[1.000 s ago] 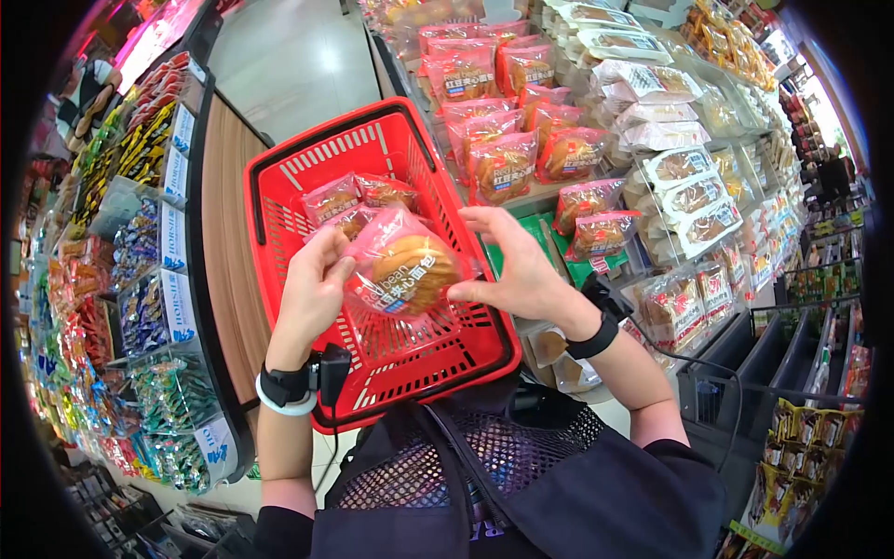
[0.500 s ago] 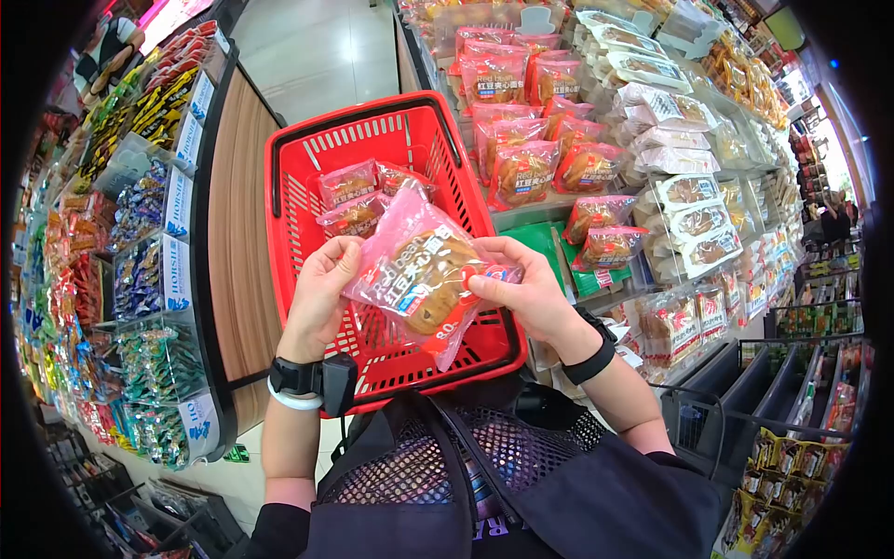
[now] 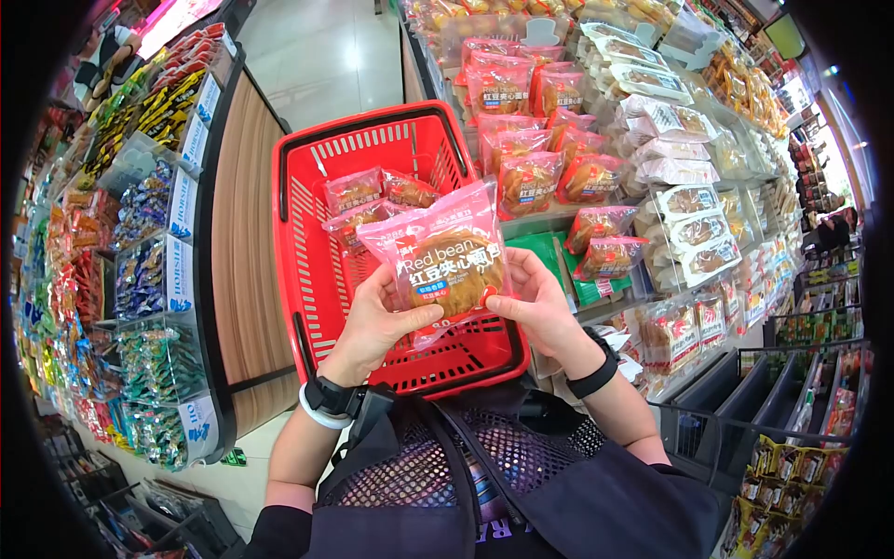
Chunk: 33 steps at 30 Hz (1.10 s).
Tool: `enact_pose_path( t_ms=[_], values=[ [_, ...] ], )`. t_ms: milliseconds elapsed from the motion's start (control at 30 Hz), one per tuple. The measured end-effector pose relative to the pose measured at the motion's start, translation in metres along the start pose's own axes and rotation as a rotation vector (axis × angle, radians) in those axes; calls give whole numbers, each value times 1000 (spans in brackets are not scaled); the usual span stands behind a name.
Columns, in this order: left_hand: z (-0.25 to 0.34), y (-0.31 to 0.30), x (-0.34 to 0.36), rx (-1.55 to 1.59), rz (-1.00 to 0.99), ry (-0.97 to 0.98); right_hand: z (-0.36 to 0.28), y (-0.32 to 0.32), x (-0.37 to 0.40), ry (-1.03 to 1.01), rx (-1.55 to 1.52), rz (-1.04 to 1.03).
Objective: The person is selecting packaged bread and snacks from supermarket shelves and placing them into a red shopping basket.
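Note:
Between my two hands is a pink-and-clear packet of red bean bread [image 3: 447,261], its printed front facing up at me. My left hand [image 3: 377,321] grips its lower left side, thumb across the front. On the lower right edge, my right hand [image 3: 535,307] is closed with its thumb on the wrapper. Beneath the packet stands a red shopping basket [image 3: 303,233]. Several similar bread packets [image 3: 354,191] lie in its far part. The held packet hides some of the basket's middle.
More red bean bread packets [image 3: 531,182] fill the shelf to the right, beside white-wrapped breads [image 3: 666,121]. On the left, a candy display [image 3: 154,270] has a wooden side panel [image 3: 244,233]. Black wire racks [image 3: 745,401] stand at lower right. Tiled floor [image 3: 317,47] shows ahead.
The held packet has turned from a slant to nearly upright, its print now level. My left hand has shifted right and down to its lower side. The basket appears slightly lower and further right.

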State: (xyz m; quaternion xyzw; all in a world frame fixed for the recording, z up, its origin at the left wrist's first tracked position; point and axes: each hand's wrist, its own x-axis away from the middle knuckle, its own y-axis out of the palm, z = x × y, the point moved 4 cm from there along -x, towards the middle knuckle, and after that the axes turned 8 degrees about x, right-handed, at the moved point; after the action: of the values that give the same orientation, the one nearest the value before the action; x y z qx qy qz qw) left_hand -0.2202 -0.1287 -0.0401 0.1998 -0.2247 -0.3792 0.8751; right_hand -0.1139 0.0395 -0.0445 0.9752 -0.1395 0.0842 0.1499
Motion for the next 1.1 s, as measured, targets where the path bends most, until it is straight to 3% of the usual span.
enact_pose_path(
  t_ms=[33,100,133,200,267,367,400,467,500,533,600,633,733,867,933,967,1100],
  values=[
    [2,2,2,1,-5,-1,-2,-1,-1,-2,2,5],
    [7,4,4,-130,27,51,-21,-11,3,-204,442,161],
    [5,4,3,-126,-6,38,-33,-12,5,-204,451,196],
    [0,1,4,-367,15,78,-84,6,20,-722,1151,298],
    [4,7,5,-487,-1,59,-99,24,24,-757,1415,130],
    [6,21,5,-509,-100,105,-95,33,20,-784,1451,102],
    [6,25,6,-569,-115,136,-94,28,21,-781,1455,113],
    [4,27,4,-624,-127,168,-74,17,10,-451,1434,-106],
    [0,27,3,-617,-148,140,-76,16,12,-622,1337,-30],
    [-4,26,3,-608,-166,110,-75,13,12,-621,1336,-34],
    [-8,26,0,-609,-192,82,-80,3,10,-401,1056,-52],
    [-10,28,-3,-610,-225,59,-86,3,11,-318,1078,-38],
    [-11,32,-6,-604,-241,98,-99,-8,15,-462,1166,-29],
    [-16,22,-9,-473,-260,141,-132,-45,26,-387,1246,-7],
    [-16,13,-5,-623,-153,47,-148,-66,36,-274,1305,56],
    [-19,8,-4,-640,-172,52,-155,-74,40,-389,1438,78],
    [-20,2,0,-648,-180,-18,-140,-119,43,-273,1631,131]
  ],
)
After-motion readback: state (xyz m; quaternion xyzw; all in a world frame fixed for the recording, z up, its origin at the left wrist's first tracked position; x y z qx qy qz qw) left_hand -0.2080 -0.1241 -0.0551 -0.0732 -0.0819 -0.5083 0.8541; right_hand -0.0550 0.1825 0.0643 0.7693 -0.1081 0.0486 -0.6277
